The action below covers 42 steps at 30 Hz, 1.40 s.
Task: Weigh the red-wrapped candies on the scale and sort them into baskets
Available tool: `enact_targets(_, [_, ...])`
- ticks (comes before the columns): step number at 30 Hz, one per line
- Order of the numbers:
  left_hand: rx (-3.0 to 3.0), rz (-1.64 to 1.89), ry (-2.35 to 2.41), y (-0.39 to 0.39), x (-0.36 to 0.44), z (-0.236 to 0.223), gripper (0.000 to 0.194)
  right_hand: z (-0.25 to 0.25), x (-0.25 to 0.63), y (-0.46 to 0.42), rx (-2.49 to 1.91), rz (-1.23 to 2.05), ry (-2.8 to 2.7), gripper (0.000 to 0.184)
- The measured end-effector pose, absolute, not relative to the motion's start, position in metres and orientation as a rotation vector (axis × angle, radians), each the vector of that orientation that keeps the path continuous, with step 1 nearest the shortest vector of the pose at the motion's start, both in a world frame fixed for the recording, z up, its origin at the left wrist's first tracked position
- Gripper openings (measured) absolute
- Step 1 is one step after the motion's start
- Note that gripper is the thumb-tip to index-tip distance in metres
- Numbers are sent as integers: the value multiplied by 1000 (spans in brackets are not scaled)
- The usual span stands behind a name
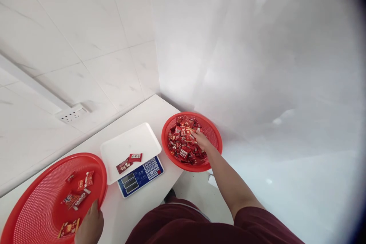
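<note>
My right hand [201,140] reaches into a round red plastic basket [215,131] heaped with small red candy packets [183,154]. Its fingers pinch a red packet with a gold edge [190,134], partly covered by the hand. On the other side, my left hand [90,224] is closed over the rim of a larger red basket [34,198]; its fingertips are partly hidden. Inside that basket lie several loose packets [71,199], and a red and yellow one [68,228] is close beside my left hand.
Between the baskets stands a digital scale [141,175] with a white tray [130,141] and two red packets [135,157] on it. All rest on a white table [154,112] against a tiled wall with a socket strip [73,113]. A pale wall rises at right.
</note>
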State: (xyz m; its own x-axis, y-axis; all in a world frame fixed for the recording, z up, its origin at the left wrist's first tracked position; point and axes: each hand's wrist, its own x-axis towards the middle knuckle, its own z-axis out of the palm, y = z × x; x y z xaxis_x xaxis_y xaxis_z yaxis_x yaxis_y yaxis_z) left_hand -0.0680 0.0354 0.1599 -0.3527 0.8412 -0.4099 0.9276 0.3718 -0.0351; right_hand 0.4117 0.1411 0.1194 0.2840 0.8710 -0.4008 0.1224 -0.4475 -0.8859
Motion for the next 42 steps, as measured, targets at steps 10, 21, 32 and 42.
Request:
enact_targets(10, [1557, -377, 2288, 34, -71, 156, 49, 133, 408, 141, -1447, 1413, -509, 8])
enact_targets(21, [1596, -341, 2337, 29, -67, 154, 42, 162, 269, 172, -1172, 1712, -1034, 32])
enact_targets(32, [1585, -314, 2311, 26, -75, 155, 45, 126, 275, 180, -1795, 652, -1857, 50])
enact_targets(42, [1597, -331, 2300, 29, -77, 152, 47, 93, 362, 130, -2147, 679, -2080, 36])
